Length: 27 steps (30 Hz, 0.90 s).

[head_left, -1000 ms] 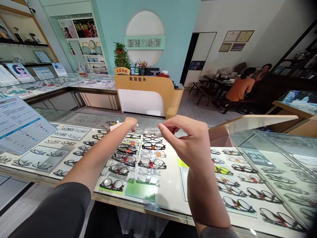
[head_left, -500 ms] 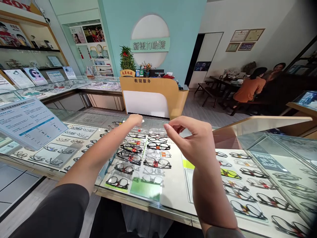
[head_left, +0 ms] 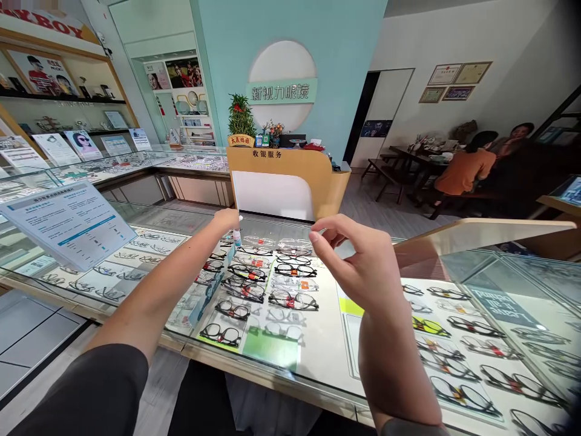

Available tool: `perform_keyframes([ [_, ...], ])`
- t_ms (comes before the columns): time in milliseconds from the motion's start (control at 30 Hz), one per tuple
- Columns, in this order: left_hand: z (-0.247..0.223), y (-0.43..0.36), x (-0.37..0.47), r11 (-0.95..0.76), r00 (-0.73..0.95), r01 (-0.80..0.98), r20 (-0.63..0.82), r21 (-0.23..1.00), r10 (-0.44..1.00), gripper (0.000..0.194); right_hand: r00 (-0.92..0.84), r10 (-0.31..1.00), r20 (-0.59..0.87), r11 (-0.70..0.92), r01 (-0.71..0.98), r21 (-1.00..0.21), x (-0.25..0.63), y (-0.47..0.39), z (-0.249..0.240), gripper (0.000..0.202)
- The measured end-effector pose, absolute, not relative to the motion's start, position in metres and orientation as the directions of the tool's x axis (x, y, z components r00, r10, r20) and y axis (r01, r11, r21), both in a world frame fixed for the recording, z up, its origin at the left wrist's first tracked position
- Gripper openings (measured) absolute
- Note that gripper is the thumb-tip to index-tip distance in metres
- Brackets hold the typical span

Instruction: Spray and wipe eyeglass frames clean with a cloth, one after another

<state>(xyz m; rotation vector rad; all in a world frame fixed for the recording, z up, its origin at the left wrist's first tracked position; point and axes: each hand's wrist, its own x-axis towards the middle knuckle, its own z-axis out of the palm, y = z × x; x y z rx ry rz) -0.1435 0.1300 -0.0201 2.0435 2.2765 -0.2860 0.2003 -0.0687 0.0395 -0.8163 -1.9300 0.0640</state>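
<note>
My left hand (head_left: 228, 220) reaches over the far side of the glass counter (head_left: 272, 360), its fingers closed round the top of a small white bottle (head_left: 236, 237) with a coloured label. Whether the bottle touches the glass I cannot tell. My right hand (head_left: 358, 257) is raised over the counter, thumb and forefinger tips pinched together and the other fingers curled; anything between the tips is too small to make out. Below the hands, rows of eyeglasses (head_left: 294, 300) lie under the glass, several with red or orange tags.
A printed sign (head_left: 68, 221) stands tilted on the counter at left. A wooden board (head_left: 476, 233) rises at right. Beyond are a cashier desk (head_left: 327, 181), and two people, one in an orange top (head_left: 467, 172), sitting at a dark table.
My left hand has moved left with the bottle, which now shows more clearly below it. My right hand keeps its pinch. The view has shifted slightly, so the scene sits lower and further right.
</note>
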Motion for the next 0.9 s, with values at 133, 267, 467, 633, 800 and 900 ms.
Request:
perform_keyframes([
  [133,-0.022,0.121,-0.144,0.185,-0.208,0.972,-0.165,-0.144,0.964,0.044,-0.292,0.567,0.77,0.775,0.506,-0.379,0.199,-0.069,0.04,0.014],
  [267,-0.006,0.108,-0.149,0.184,-0.198,0.974,-0.101,-0.132,0.975,0.044,-0.301,0.576,0.76,0.77,0.513,-0.38,0.196,-0.069,0.039,0.015],
  [467,0.04,0.078,-0.188,0.231,-0.23,0.967,0.026,-0.104,0.973,0.031,-0.385,0.603,0.699,0.756,0.555,-0.347,0.186,-0.073,0.036,0.022],
  [633,0.052,0.036,-0.253,0.355,-0.358,0.928,-0.006,-0.113,0.934,0.04,-0.45,0.567,0.69,0.792,0.528,-0.307,0.176,-0.084,0.031,0.026],
  [800,0.026,0.007,-0.317,0.473,-0.482,0.875,-0.098,-0.103,0.871,0.044,-0.449,0.562,0.695,0.794,0.527,-0.302,0.171,-0.094,0.029,0.028],
  [900,0.004,0.002,-0.345,0.501,-0.504,0.864,-0.092,-0.051,0.859,0.043,-0.414,0.608,0.678,0.751,0.578,-0.32,0.17,-0.089,0.021,0.028],
])
